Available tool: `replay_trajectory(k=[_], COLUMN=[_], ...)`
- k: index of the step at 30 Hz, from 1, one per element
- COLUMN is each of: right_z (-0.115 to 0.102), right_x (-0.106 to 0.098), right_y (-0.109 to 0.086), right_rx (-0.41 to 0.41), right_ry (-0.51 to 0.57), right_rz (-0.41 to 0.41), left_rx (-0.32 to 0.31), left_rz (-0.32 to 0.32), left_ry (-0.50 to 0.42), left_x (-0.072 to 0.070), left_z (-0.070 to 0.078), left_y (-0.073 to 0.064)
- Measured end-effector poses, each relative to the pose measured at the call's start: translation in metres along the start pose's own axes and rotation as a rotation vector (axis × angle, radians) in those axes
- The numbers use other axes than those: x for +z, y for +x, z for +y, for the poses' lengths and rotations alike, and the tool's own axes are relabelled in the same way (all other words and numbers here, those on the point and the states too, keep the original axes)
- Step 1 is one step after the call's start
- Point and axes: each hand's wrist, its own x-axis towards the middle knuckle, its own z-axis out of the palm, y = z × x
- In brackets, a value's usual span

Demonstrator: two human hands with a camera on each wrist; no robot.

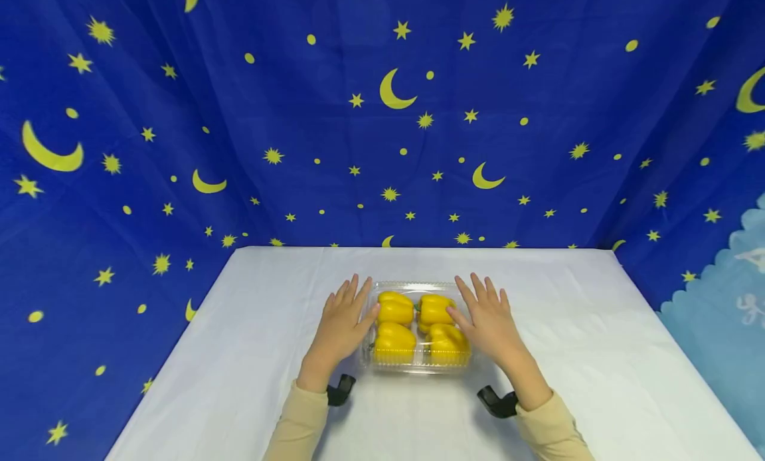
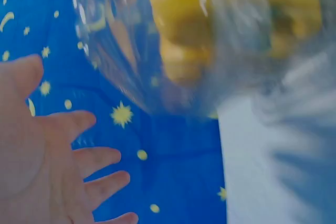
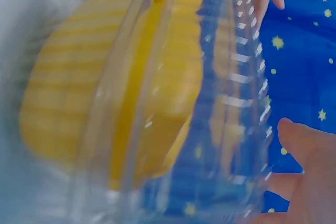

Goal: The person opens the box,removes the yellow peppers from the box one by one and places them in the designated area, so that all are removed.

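box, clear plastic, yellow peppers inside, sits on the white-covered counter, right between the two hands. key relation: its longer side runs left to right, so the short ends face the hands, left hand at the left end, right hand at the right end.

peppers are two by two, back row and front row. hands line up more with the back row; fingers point away from the person, thumbs turned inward over the box's edges in the head view. right thumb overlaps the back right pepper there, left thumb just reaches the edge of the back left one. left wrist view has a gap between fingers and box; in the right wrist view fingertips meet the box's outline. right looks a bit nearer, but can't tell if either touches.

hands well apart from each other, fingers straight and spread, nothing gripped by either.
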Motion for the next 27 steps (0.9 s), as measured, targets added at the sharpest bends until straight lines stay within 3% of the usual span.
replay_trajectory(k=[4, 7, 12, 18, 22, 27], right_z=[0.006, 0.01, 0.017, 0.024, 0.023, 0.014], right_x=[0.001, 0.003, 0.012, 0.021, 0.027, 0.035], right_y=[-0.002, -0.003, -0.006, -0.008, -0.011, -0.019], right_rx=[0.056, 0.115, 0.188, 0.164, 0.155, 0.17], right_ry=[0.009, 0.105, 0.328, 0.464, 0.498, 0.539], right_rz=[-0.015, -0.063, -0.125, -0.08, -0.06, -0.058], left_rx=[-0.079, -0.121, -0.191, -0.261, -0.287, -0.304], left_rz=[0.033, 0.033, -0.004, -0.073, -0.075, -0.058], left_ry=[-0.019, -0.048, -0.255, -0.557, -0.676, -0.766], left_x=[0.002, 0.007, 0.019, 0.039, 0.047, 0.052], left_z=[-0.016, -0.023, -0.028, -0.02, -0.012, -0.009], left_y=[-0.002, -0.005, -0.01, -0.005, -0.005, -0.019])
